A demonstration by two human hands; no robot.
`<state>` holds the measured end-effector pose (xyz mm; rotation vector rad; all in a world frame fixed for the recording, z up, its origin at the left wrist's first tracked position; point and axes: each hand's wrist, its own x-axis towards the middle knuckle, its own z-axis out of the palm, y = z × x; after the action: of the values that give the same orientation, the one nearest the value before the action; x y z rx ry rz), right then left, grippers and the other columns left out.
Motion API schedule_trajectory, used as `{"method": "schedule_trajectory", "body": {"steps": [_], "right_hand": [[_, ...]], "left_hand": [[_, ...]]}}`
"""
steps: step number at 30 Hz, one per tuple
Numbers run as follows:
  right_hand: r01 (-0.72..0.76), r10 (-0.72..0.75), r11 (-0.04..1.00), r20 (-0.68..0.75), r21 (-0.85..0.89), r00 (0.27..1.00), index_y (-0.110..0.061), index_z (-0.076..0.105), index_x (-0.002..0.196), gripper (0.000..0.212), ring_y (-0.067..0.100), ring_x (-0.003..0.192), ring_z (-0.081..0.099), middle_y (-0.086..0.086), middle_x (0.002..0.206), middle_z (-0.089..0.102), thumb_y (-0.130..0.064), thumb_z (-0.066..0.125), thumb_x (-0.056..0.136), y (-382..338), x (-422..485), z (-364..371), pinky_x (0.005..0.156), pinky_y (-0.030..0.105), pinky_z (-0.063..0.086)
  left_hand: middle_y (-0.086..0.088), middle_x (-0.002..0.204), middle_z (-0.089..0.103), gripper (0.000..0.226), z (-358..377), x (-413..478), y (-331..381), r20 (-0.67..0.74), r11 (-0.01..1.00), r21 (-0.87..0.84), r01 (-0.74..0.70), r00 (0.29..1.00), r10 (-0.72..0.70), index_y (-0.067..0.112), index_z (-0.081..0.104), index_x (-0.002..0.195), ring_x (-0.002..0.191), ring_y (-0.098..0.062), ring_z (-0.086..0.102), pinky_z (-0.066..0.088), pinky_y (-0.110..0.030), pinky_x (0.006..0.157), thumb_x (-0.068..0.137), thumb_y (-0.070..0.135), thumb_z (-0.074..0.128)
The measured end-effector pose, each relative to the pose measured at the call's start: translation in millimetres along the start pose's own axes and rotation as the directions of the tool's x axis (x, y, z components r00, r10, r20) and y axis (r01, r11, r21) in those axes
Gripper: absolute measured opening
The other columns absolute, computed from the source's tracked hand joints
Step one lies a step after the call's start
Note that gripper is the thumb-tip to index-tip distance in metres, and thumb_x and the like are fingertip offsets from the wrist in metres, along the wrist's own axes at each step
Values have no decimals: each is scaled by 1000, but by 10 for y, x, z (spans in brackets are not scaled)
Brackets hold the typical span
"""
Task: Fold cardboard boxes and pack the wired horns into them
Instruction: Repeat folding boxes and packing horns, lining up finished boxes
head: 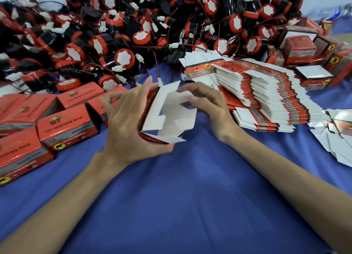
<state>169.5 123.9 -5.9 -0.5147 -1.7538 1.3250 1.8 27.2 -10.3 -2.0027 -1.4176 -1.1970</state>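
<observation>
Cardboard box [162, 118] is up off the blue cloth [181, 196] between my two hands, half erected with its white inside facing me. My left hand [129, 124] is wrapped round its red outer wall, thumb underneath, while my right hand [209, 105] pinches one white flap [183, 97] and bends it inward. I judge I'm on the folding step, closing one end. Next the other flaps need tucking so the end locks, and only then can a horn go in; a firm left grip should hold the sleeve square. Just beyond, closed boxes [64, 128] lie to my left and a stack of flat blanks [266, 95] to my right, with the heap of wired horns [133, 34] behind. My left palm hides the box's far side, and I can't tell whether its other end is shut — the frame edges are smeared too.
</observation>
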Motion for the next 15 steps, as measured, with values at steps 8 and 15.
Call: {"method": "schedule_trajectory", "body": {"steps": [8, 15], "right_hand": [[-2, 2, 1000, 272, 1, 962, -23, 38, 141, 57, 18, 135, 40, 3, 146, 42, -49, 50, 92, -37, -120, 167, 105, 35, 39], [220, -207, 966, 105, -133, 973, -22, 10, 147, 70, 26, 128, 49, 14, 147, 42, -33, 49, 89, -146, -137, 234, 101, 50, 45]], "left_hand": [[12, 126, 53, 61, 108, -89, 37, -203, 780, -619, 91, 941, -271, 2, 44, 125, 112, -10, 55, 44, -31, 92, 92, 53, 53], [1, 110, 54, 50, 72, -61, 53, -187, 643, -720, 261, 819, -542, 18, 44, 121, 100, -10, 56, 45, -27, 82, 93, 59, 48]]}}
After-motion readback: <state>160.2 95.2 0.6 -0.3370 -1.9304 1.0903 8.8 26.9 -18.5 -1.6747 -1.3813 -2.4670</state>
